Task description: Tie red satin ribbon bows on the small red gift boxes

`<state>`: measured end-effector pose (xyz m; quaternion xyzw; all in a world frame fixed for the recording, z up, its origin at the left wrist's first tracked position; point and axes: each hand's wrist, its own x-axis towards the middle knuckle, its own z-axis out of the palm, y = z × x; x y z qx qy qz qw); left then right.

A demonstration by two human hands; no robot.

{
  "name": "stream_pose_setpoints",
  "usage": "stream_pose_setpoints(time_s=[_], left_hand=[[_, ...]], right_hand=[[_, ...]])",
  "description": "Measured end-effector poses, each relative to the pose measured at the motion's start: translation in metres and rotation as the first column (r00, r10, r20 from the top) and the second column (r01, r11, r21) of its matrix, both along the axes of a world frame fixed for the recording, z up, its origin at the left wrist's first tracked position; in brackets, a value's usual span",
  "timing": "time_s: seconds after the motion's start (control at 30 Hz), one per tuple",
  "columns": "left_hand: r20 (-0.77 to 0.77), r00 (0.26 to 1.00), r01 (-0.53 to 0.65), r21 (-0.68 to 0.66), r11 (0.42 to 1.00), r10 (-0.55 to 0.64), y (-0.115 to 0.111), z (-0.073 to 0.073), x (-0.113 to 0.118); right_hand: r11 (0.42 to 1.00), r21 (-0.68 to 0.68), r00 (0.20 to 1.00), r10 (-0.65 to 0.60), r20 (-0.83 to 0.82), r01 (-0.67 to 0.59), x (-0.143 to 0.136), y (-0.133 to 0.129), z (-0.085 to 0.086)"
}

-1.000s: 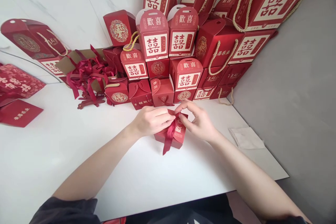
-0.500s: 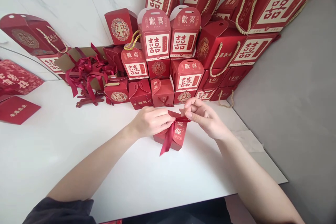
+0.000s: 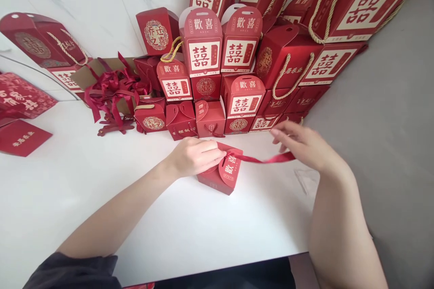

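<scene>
Item one: we are showing a small red box (image 3: 217, 184) resting on the white table (image 3: 162, 230), centre, on the near side of the stacked boxes (image 3: 203, 54). Item two: our left hand (image 3: 195, 157) is covering the box's far left part, its fingers closing narrowly in a pinch on a dark red ribbon (image 3: 280, 158) at the top flaps. Item three: our right hand (image 3: 301, 144) is hovering to the right of the box, well apart from it, fingers loosely curling; the ribbon is running beneath this hand, and whether the fingers are gripping it we cannot tell. Change noted: the right hand is now standing farther right than a second ago, and the ribbon tail that was draping over the box's near side is now stretching rightward, while the left hand is keeping its place. We are judging that the left pinch is anchoring the ribbon while its loose length is being drawn out. Also listed: a ribbon heap (image 3: 117, 88) is lying at far left.
</scene>
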<state>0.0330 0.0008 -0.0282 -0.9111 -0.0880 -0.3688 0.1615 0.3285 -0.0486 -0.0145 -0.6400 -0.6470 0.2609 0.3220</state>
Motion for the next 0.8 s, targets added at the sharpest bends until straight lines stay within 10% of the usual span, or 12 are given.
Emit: stream_pose_setpoints(time_s=[0.2, 0.33, 0.5, 0.8], left_hand=[[-0.087, 0.996, -0.021, -0.009, 1.000, 0.021, -0.002, 0.002, -0.002], [-0.088, 0.995, -0.046, -0.026, 0.999, 0.044, -0.002, 0.002, -0.001], [-0.055, 0.998, -0.009, -0.070, 0.997, 0.005, -0.002, 0.002, 0.000], [-0.078, 0.997, -0.026, -0.023, 0.999, 0.024, -0.001, 0.002, 0.000]], right_hand=[[0.828, 0.195, 0.851, 0.514, 0.105, -0.525, -0.046, 0.000, -0.008], [0.739, 0.341, 0.814, 0.522, 0.256, -0.581, -0.074, -0.003, -0.019], [0.768, 0.412, 0.864, 0.366, 0.347, -0.490, -0.074, -0.006, -0.023], [0.917, 0.083, 0.853, 0.394, -0.341, -0.390, -0.065, -0.010, -0.005]])
